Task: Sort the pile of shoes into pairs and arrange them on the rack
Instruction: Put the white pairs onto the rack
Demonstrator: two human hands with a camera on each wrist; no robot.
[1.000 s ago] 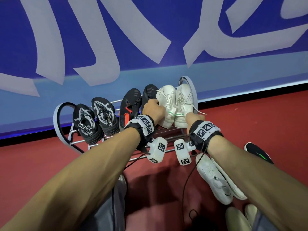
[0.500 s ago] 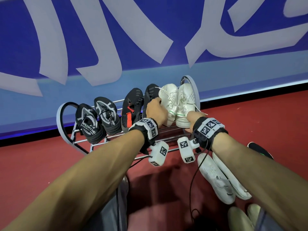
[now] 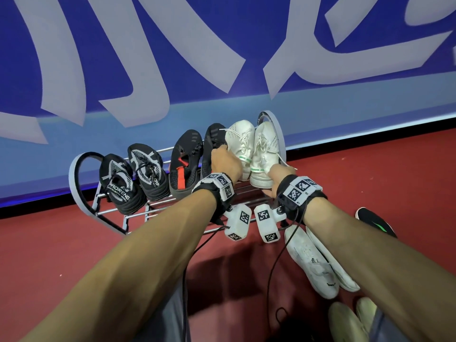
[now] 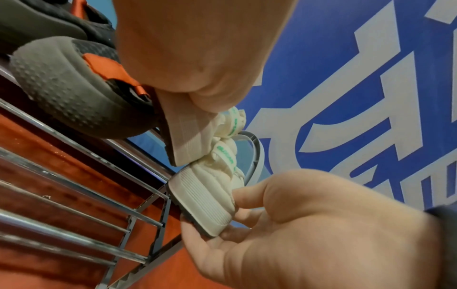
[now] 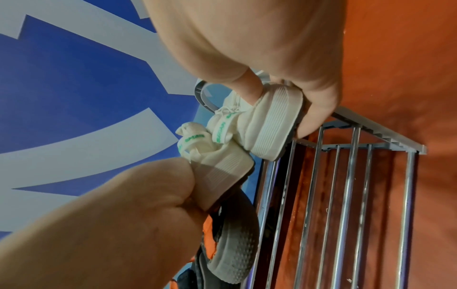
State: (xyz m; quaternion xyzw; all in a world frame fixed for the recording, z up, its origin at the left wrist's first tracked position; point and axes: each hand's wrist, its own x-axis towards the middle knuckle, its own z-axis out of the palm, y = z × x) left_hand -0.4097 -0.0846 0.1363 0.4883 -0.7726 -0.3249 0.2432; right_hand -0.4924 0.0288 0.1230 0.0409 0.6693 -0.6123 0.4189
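Note:
A pair of white sneakers with green heel tabs stands at the right end of the chrome rack (image 3: 158, 211). My left hand (image 3: 222, 154) grips the heel of the left white sneaker (image 3: 240, 144). My right hand (image 3: 276, 176) pinches the heel of the right white sneaker (image 3: 264, 154), thumb on top and fingers under the sole. The left wrist view shows both heels (image 4: 190, 140) (image 4: 210, 205) side by side over the rack bars. In the right wrist view the right hand (image 5: 279, 101) holds its sneaker (image 5: 269, 127).
Left of the white pair, the rack holds a black and orange pair (image 3: 183, 164) and a black and white patterned pair (image 3: 118, 183). On the red floor at right lie two white flat shoes (image 3: 313, 262) and a black shoe (image 3: 375, 223). A blue wall stands behind.
Both hands keep their hold on the white sneakers at the rack's right end. Only the head view has shifted a little.

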